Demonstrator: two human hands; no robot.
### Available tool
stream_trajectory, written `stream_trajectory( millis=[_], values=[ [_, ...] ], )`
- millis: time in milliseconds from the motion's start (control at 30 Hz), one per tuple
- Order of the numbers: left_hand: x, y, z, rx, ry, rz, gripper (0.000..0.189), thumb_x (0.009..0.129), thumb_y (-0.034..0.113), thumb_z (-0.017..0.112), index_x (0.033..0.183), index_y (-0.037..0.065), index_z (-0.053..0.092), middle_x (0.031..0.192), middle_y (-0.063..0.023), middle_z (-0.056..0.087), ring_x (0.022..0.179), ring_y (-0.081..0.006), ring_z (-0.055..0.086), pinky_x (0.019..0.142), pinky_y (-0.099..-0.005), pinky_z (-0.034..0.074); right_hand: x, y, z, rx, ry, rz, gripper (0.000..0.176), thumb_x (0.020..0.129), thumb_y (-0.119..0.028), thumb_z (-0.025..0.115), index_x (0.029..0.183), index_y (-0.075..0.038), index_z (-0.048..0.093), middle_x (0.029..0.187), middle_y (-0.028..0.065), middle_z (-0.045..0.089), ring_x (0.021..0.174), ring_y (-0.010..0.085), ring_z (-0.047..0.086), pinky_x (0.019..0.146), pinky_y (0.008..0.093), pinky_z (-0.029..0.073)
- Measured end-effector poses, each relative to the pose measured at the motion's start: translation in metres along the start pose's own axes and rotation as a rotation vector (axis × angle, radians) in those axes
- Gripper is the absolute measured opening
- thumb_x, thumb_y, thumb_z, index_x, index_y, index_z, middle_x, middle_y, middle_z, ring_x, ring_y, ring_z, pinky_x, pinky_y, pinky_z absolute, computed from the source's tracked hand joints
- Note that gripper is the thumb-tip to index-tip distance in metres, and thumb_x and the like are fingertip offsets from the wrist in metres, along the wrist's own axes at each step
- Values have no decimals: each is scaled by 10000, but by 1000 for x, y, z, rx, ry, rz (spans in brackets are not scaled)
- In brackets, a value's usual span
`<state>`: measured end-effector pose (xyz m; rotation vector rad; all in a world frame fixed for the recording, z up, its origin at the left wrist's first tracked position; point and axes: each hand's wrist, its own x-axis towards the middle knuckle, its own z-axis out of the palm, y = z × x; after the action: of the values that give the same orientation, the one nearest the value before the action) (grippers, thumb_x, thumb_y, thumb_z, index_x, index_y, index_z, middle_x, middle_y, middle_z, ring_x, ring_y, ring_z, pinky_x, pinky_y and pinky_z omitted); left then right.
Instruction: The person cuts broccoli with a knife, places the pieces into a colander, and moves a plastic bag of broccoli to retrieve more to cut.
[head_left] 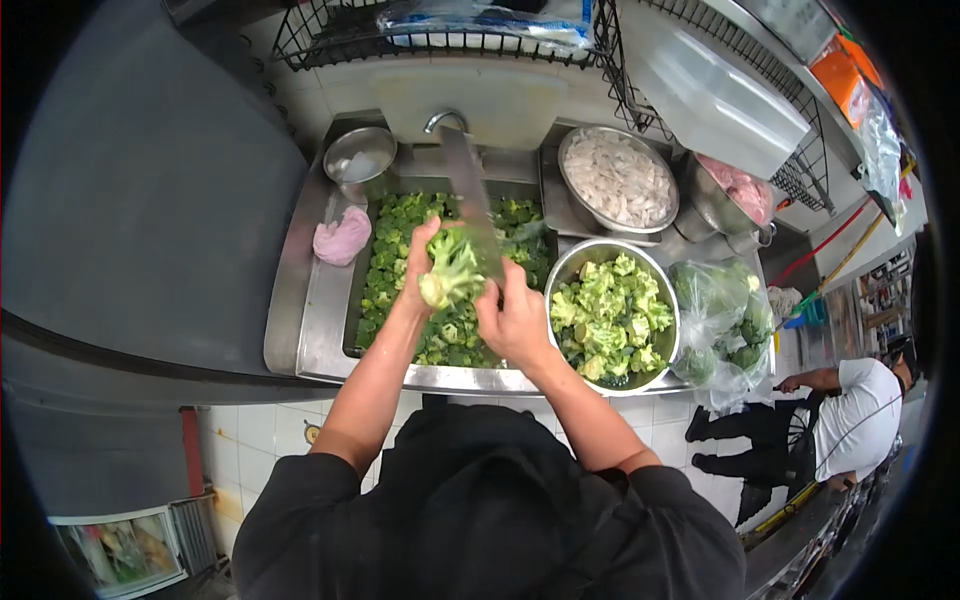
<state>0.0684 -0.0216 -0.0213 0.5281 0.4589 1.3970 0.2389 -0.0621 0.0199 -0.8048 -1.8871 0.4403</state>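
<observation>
My left hand [420, 265] is closed around a head of broccoli [455, 268], its cut stalk turned toward me. In my right hand [516, 315] is the handle of a large knife [468, 190], whose wide blade points up and away, right beside the broccoli. Both hands are over a sink basin [352, 325] filled with cut broccoli florets [400, 215]. Just right of my right hand stands a steel bowl [672, 300] heaped with pale green broccoli stalk pieces [612, 310].
A clear bag of broccoli [720, 320] lies at the right. Behind are a bowl of pale sliced food [620, 178] and a pot of pink meat [735, 190]. A pink cloth [342, 236], steel pot [360, 165] and faucet [445, 121] border the sink. Another person [850, 420] stands far right.
</observation>
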Motion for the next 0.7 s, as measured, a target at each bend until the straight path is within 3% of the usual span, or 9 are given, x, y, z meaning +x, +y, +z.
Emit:
stream_trajectory(
  millis=[67,267,367,400,467,567,700],
  values=[
    [-11,-3,13,-10,68,-2,623,969,574,417,1136,6,610,958,-95,698,820,-198,682,764,-360,583,3,-3,-10,28,29,10,345,858,12,612,1186,66,519,669,172,621,542,351,640,489,421,494],
    [-13,-2,10,-57,57,-30,624,963,555,418,1162,-6,607,948,-118,697,814,-225,684,748,-367,587,13,-27,-37,167,172,-33,340,878,41,594,1204,76,501,754,155,653,555,289,649,516,374,501],
    [-8,-6,2,-121,82,-61,672,938,591,443,1185,-17,584,997,-166,700,873,-293,702,841,-435,589,6,-20,-25,-22,113,-173,360,858,26,611,1199,77,507,754,179,657,570,335,649,527,420,512],
    [-6,-9,-4,-58,19,-38,670,936,593,449,1182,-14,591,1009,-162,702,881,-288,702,837,-423,589,7,-18,-20,-28,-49,-68,338,863,1,607,1183,63,517,712,194,643,565,369,643,520,454,508],
    [-8,-11,-5,6,-48,-15,668,934,595,456,1180,-10,599,1020,-159,703,889,-284,702,834,-411,589,2,-2,-9,20,-164,63,304,879,-10,592,1169,47,521,677,201,628,550,384,637,504,459,504],
    [-18,-9,7,-96,187,-36,660,950,585,438,1178,-10,609,1043,-138,703,902,-257,696,810,-384,582,3,-2,-17,36,-21,42,298,882,-4,589,1167,39,515,680,202,630,533,377,637,492,455,501],
    [-20,-2,16,-100,118,-39,662,951,584,440,1199,-10,596,1027,-150,702,870,-253,698,799,-400,594,19,-14,-32,119,38,29,305,901,-7,585,1192,47,511,689,187,637,550,341,656,503,408,506]
  ],
)
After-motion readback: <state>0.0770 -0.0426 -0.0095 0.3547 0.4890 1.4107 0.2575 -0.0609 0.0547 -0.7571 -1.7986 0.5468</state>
